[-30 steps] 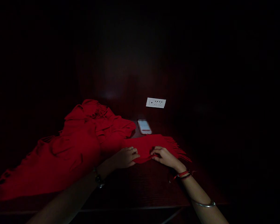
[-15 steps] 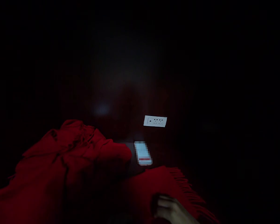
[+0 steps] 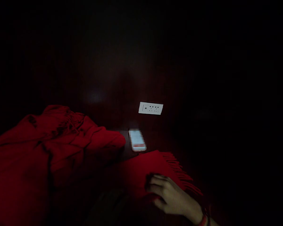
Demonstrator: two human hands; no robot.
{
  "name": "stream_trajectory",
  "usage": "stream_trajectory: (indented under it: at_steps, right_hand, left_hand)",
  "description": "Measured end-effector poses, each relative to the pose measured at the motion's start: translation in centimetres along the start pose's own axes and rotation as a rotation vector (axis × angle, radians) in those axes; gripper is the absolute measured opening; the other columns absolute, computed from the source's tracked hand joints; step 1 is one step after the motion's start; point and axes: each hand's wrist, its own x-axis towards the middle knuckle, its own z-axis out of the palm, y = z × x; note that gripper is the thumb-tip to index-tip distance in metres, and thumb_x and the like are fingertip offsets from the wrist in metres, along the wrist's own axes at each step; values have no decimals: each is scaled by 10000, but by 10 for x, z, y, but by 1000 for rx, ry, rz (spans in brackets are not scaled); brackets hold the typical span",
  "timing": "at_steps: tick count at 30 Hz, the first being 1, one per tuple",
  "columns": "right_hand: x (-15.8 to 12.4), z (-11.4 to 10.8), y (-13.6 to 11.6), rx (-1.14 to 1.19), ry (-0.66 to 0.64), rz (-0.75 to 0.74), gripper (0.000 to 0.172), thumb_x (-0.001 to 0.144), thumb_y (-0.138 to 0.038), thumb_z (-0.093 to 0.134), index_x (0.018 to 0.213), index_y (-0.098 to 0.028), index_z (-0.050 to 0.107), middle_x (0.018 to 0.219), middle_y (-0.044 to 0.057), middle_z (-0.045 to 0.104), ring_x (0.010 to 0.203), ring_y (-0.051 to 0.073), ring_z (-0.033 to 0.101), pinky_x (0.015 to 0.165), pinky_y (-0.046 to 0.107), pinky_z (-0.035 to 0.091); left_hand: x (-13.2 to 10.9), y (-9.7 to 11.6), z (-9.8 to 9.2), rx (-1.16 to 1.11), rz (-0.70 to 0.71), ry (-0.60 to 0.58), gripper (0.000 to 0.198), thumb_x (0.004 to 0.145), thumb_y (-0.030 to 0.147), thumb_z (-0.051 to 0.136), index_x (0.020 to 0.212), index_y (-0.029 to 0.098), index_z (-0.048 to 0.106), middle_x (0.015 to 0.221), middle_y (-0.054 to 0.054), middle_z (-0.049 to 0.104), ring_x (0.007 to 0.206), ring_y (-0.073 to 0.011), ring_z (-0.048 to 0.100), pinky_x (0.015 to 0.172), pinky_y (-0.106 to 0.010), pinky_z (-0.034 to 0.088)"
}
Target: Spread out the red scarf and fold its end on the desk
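A red fringed scarf [image 3: 141, 171] lies spread on a dark surface, its tassels along the right edge. Over its lower right part is my right hand [image 3: 169, 194], fingers curled and pointing left, with red cloth showing between thumb and fingers. A red band circles that wrist. In deep shadow at the lower middle is a faint shape that may be my left hand [image 3: 108, 202]; its fingers cannot be made out. A larger heap of crumpled red cloth [image 3: 68, 141], with some fringe on top, fills the left side.
Just behind the scarf lies a phone [image 3: 137, 139] with a lit, blurred-out screen. A white socket plate [image 3: 151, 108] is set in the dark reddish wall [image 3: 108, 78] beyond it. The right side is too dark to make out.
The whole view has shifted, so the phone, socket plate and cloth sit higher and further left. More of my right hand and wrist now shows, over the scarf as before.
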Motion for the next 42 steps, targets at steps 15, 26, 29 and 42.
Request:
stream_trajectory:
  at_steps: [15,26,29,42]
  right_hand:
    - [7,-2,20,47,53,-12,102,741,-252,558,794,-166,559,742,15,572,659,128,513,636,226,390]
    - [12,5,35,105,23,-66,144,770,-268,522,793,-146,596,767,33,573,690,129,518,653,224,392]
    - [16,6,36,109,-3,-28,148,763,-258,526,818,-146,606,791,36,591,717,136,531,677,231,399]
    - [23,9,16,12,64,192,170,646,-260,627,775,-151,617,719,22,601,640,137,521,597,220,377]
  left_hand:
    - [25,6,-22,68,22,-49,227,817,204,438,1030,185,513,963,-59,573,853,-189,557,666,-277,445]
    - [24,-7,-9,105,55,66,244,817,229,440,1045,190,516,1032,-75,580,919,-184,554,696,-256,437]
    - [24,-9,-8,118,38,80,259,820,233,433,1064,194,514,1031,-74,593,919,-180,563,708,-255,439]
    - [22,-9,-17,100,39,117,242,855,202,353,1015,171,532,900,-60,628,825,-156,590,724,-256,453]
